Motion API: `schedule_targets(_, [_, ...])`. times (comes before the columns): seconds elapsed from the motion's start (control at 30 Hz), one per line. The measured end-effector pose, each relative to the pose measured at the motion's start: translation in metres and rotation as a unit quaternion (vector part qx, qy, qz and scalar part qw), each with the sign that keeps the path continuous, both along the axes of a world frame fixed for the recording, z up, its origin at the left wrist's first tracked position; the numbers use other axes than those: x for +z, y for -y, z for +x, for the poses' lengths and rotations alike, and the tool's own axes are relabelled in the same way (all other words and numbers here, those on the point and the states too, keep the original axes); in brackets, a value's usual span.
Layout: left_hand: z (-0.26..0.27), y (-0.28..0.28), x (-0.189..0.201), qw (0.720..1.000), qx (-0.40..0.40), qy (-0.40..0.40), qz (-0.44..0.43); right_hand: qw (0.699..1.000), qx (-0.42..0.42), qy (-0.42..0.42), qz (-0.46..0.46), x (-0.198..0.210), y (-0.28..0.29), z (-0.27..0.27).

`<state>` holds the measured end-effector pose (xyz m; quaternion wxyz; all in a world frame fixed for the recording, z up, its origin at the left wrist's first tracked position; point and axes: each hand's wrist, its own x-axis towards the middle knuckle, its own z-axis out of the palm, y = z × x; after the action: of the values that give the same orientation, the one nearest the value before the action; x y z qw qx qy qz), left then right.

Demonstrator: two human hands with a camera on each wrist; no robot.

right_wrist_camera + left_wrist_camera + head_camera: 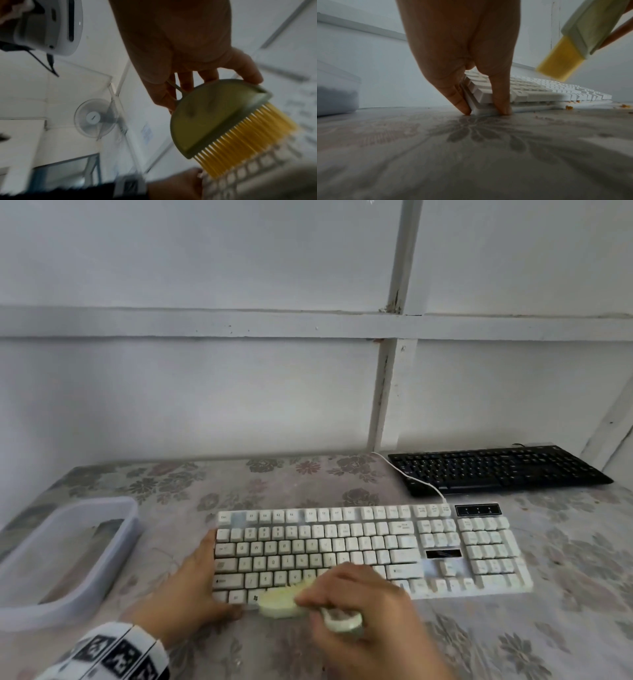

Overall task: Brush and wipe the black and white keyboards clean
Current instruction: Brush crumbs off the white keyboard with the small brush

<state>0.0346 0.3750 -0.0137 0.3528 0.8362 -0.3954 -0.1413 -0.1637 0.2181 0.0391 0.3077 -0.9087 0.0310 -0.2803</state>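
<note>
The white keyboard (370,549) lies flat near the front middle of the bench (565,628), which wears a grey cloth printed with faded flowers. The left hand (191,587) braces the keyboard's near left corner: in the left wrist view its fingers (460,100) run straight down against the left end of the case and the thumb (502,97) presses the front edge, tips touching the cloth, so this grip is extended, steadying rather than wrapped round anything. The right hand (363,607) has its grip closed on a small pale-green brush (301,604) with a half-round body and yellow bristles (248,143); fingers and thumb pinch the body's curved back. The brush sits over the bottom row of keys near the left end, just beside the left hand, blurred in all three views; the bristles point down at the keys, and whether they touch cannot be told. Orange-yellow crumbs (569,107) lie on the cloth along the keyboard's front edge. The black keyboard (496,470) rests at the far right of the bench against the wall, apart from the white one, whose white cable (411,477) crosses its left end. A translucent plastic tub (68,556) stands at the left of the bench.
</note>
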Motion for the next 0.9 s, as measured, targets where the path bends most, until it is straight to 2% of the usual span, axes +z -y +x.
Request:
schedule_targets(0.1, [-0.001,0.0,-0.001,1.0,0.015,0.008,-0.009,0.996,0.027,-0.025,-0.081,-0.019,-0.034,0.014])
schedule_targets(0.2, [-0.001,0.0,-0.002,0.999,0.01,0.034,-0.005,0.986,-0.011,-0.065,-0.15,-0.022,-0.054,0.018])
schedule_targets(0.33, [-0.002,0.0,0.002,0.999,-0.001,0.033,-0.007,0.983,-0.051,-0.004,-0.175,-0.037,-0.054,0.02])
schedule_targets(0.4, [-0.003,0.0,0.004,0.999,-0.008,0.029,-0.011,0.984,-0.061,0.028,-0.165,-0.044,-0.048,0.016])
schedule_targets(0.57, [-0.002,-0.001,0.003,0.999,-0.001,0.028,0.02,0.99,-0.115,0.02,-0.081,-0.046,-0.029,-0.001])
schedule_targets(0.67, [-0.001,-0.001,0.001,0.999,0.01,0.036,0.028,0.984,-0.154,0.036,-0.077,-0.039,-0.028,-0.007])
schedule_targets(0.9, [0.003,-0.002,-0.004,0.999,0.002,0.026,0.021,0.99,-0.093,0.031,-0.099,-0.05,-0.038,-0.002])
